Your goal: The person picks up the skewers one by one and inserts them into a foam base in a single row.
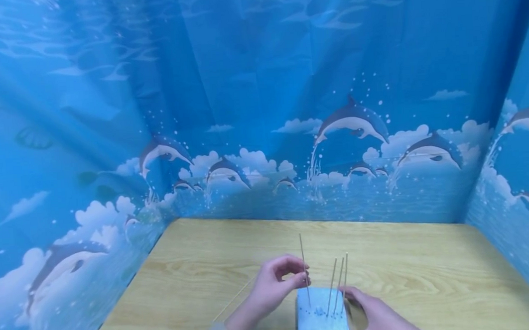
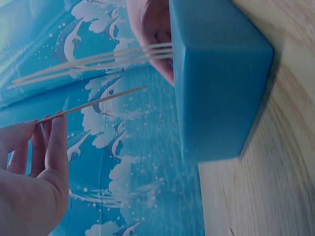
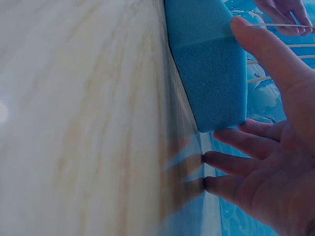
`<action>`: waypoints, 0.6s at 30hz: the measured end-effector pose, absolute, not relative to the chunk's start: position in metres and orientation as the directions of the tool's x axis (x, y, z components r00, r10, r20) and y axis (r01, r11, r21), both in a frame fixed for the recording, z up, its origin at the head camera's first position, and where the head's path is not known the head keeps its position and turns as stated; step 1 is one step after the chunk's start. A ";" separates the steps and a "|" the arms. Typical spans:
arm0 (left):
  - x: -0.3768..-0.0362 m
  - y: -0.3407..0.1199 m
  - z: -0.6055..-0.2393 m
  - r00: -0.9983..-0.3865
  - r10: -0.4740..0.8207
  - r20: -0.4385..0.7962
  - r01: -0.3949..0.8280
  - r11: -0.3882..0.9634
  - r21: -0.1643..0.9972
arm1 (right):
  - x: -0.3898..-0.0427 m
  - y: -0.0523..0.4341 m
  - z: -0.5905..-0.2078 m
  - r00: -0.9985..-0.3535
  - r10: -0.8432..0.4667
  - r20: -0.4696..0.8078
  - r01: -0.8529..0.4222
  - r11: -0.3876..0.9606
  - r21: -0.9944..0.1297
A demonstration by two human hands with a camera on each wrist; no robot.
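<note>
A blue foam block (image 1: 321,321) sits on the wooden table (image 1: 409,262) at the near edge. Three thin wooden skewers (image 1: 338,281) stand upright in its top. My left hand (image 1: 302,275) pinches a fourth skewer (image 1: 303,255) held upright over the block's left part. In the left wrist view this skewer (image 2: 93,104) ends a little short of the block (image 2: 216,83). My right hand (image 1: 366,309) rests against the block's right side with straight fingers (image 3: 236,164) reaching to the table, and its thumb lies along the block (image 3: 209,64).
One more skewer (image 1: 233,298) lies flat on the table left of my left hand. Blue curtains printed with dolphins (image 1: 352,123) wall in the table at the back and on both sides. Bare tabletop stretches behind the block.
</note>
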State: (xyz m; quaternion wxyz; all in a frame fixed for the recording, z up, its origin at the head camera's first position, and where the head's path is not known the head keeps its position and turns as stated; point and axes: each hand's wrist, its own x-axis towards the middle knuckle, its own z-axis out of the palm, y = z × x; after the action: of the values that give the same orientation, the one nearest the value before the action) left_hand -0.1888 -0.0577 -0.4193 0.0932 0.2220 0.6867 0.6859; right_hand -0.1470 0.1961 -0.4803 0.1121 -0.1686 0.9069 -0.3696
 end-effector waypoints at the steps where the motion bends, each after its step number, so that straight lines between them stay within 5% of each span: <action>1: -0.188 -0.056 -0.420 -0.884 0.432 0.180 0.183 -0.035 0.983 | -0.147 0.196 -0.481 -0.918 -0.390 -0.075 -0.226 0.670 -0.707; 18: -0.180 -0.036 -0.423 -0.865 0.454 0.216 0.238 -0.009 0.971 | -0.148 0.200 -0.484 -0.910 -0.414 -0.012 -0.298 0.675 -0.676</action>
State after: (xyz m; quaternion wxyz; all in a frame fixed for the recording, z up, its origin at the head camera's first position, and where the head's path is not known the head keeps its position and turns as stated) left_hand -0.1802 -0.0363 -0.4227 0.0811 0.2472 0.6992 0.6659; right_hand -0.1483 0.1996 -0.4835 0.0821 -0.1951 0.9113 -0.3531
